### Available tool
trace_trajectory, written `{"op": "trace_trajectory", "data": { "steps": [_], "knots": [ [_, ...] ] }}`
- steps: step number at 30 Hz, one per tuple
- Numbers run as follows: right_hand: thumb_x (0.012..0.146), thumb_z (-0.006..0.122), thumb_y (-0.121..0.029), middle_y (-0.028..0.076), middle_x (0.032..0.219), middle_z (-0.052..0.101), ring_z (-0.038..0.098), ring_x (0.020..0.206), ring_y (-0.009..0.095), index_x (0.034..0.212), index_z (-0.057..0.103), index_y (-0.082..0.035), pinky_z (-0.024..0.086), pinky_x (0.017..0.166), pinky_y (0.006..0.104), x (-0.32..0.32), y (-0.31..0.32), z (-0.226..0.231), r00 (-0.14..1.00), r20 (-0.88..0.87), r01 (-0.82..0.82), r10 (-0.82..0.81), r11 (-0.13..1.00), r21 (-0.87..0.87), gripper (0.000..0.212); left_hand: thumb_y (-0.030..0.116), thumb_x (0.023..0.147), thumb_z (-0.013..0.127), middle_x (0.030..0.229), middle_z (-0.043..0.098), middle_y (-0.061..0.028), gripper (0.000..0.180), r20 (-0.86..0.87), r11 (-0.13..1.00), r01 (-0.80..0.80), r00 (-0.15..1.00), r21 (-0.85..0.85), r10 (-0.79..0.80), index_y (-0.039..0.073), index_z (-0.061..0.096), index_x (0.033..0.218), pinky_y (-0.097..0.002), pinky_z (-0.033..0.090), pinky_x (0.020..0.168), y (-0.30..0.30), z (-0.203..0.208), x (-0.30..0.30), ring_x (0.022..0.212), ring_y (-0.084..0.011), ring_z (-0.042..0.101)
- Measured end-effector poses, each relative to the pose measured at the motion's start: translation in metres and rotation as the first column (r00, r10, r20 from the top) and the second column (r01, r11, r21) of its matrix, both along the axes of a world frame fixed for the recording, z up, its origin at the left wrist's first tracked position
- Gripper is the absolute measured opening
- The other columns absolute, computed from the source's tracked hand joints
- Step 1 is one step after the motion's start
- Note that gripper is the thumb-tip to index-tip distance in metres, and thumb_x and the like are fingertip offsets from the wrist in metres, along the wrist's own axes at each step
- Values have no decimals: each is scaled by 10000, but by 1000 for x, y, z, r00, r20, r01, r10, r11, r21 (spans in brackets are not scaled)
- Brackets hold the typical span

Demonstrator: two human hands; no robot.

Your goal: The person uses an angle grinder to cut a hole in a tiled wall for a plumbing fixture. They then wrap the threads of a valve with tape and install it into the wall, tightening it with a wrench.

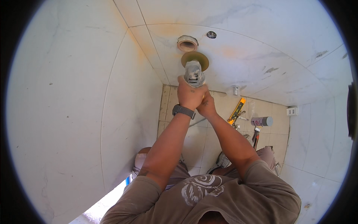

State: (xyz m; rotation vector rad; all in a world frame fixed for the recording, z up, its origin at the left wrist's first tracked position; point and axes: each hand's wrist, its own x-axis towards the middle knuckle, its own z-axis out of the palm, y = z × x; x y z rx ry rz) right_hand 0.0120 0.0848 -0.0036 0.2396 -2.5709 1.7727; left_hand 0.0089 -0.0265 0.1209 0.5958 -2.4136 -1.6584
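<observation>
Both my arms stretch forward and meet at an angle grinder (193,73) with a dusty grey head. My left hand (191,96), with a dark watch on the wrist, is wrapped round the grinder just behind its head. Close against it on the right, my right hand (207,106) is closed on the tool's body, which the hands mostly hide. The grinder's yellowish-brown disc (201,59) faces the marbled wall tile. Right above the disc is a round pipe opening (187,45) with a rough rim; whether they touch I cannot tell.
A smaller dark pipe fitting (211,34) sits in the wall to the right. Lower down, a metal valve (236,90) sticks out. On the tiled floor lie a yellow level (238,109), a spray can (261,121) and a hammer (256,136). A tiled wall (78,93) rises close on my left.
</observation>
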Motion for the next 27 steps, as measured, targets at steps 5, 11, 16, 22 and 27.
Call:
{"op": "trace_trajectory", "data": {
  "steps": [5, 11, 16, 22, 27],
  "knots": [
    [722, 918, -152, 224, 1036, 725, 715, 1026, 410, 1175, 524, -25, 556, 858, 448, -1, -2, -5, 1000, -1, 0, 0, 1000, -15, 613, 295, 713, 882, 1082, 685, -309, 725, 32, 1000, 3, 999, 0, -3, -35, 437, 1181, -490, 568, 883, -1, -3, 0, 1008, -456, 706],
    [799, 889, -135, 151, 1203, 719, 690, 1125, 244, 1357, 483, -44, 527, 954, 356, -1, -1, 2, 995, 84, -63, 56, 995, 83, 696, 287, 717, 882, 1082, 684, -310, 724, -5, 999, -28, 1000, 37, 28, -44, 435, 1181, -490, 568, 884, -6, -7, -2, 1003, -457, 706],
    [795, 892, -137, 156, 1211, 712, 687, 1134, 249, 1350, 486, -41, 523, 963, 363, 0, -5, 0, 999, 24, -44, 43, 998, 50, 694, 279, 723, 874, 1096, 685, -305, 722, 18, 1000, -3, 1000, 4, 3, -46, 437, 1197, -481, 568, 894, -7, -7, 0, 1016, -449, 707],
    [800, 885, -150, 160, 1195, 706, 683, 1148, 268, 1331, 499, -38, 516, 972, 372, 0, -6, 1, 998, 21, -53, 53, 999, -4, 666, 279, 718, 872, 1095, 684, -301, 725, -16, 999, -34, 999, 31, 34, -51, 437, 1196, -474, 565, 898, -8, -8, -1, 1017, -437, 708],
    [705, 918, -154, 239, 1005, 711, 702, 968, 448, 1153, 538, -20, 562, 822, 465, -6, -18, 12, 993, -117, -26, 26, 1000, 4, 602, 288, 713, 880, 1099, 678, -290, 738, -79, 997, -62, 995, 53, 66, -56, 439, 1193, -463, 564, 891, -18, -6, -3, 1009, -420, 711]
  ]
}}
